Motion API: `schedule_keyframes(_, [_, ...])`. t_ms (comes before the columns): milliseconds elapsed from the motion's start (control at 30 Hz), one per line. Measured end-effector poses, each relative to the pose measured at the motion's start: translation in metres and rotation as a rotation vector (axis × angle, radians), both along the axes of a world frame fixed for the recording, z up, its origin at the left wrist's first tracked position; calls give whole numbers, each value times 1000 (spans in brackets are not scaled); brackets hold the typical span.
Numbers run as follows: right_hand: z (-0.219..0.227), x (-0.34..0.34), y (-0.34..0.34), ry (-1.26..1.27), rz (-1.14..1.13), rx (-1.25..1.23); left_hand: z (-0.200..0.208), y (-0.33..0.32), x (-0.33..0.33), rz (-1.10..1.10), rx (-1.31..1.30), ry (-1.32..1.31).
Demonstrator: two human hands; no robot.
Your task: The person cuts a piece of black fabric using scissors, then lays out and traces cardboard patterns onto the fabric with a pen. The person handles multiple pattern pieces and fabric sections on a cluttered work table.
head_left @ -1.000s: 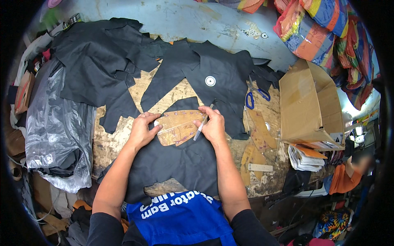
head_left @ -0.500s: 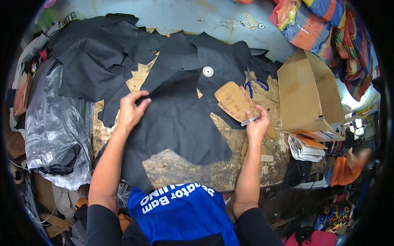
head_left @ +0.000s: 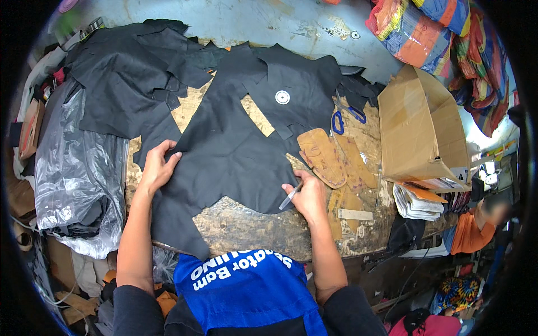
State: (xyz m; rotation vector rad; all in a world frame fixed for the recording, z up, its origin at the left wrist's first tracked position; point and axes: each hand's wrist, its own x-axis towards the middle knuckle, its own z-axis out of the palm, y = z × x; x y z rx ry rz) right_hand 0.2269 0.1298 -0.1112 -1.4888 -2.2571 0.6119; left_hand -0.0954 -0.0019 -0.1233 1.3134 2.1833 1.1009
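A large black leather-like sheet [head_left: 235, 162] lies fairly flat in front of me on the worn wooden table. My left hand [head_left: 159, 169] has its left edge between thumb and fingers. At the sheet's right edge, my right hand [head_left: 308, 197] grips a slim pale pen [head_left: 289, 199], and its fingertips touch the material. Just beyond the right hand, a tan pattern piece [head_left: 322, 157] with purple marks rests on the table, partly over another tan piece [head_left: 357, 162]. Blue-handled scissors [head_left: 337, 122] lie above these pieces.
More black sheets [head_left: 123, 84] cover the table's far side. A white disc [head_left: 282, 97] sits on one. Plastic-wrapped material [head_left: 81, 168] is at left; a cardboard box [head_left: 414, 129] and papers [head_left: 417, 203] are at right. A pale strip [head_left: 355, 214] lies nearby. Another person [head_left: 471, 232] is at far right.
The tan pattern piece has left my right hand and lies on the table. That hand has moved left to the sheet with the pen. The sheet's raised far edge has come down toward me.
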Motion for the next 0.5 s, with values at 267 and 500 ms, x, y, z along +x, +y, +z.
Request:
schedule_keyframes(267, [16, -8, 11, 933, 247, -376, 30, -45, -7, 125, 481, -294])
schedule_keyframes(500, [77, -13, 0, 1121, 359, -493, 75, -84, -3, 118, 643, -557])
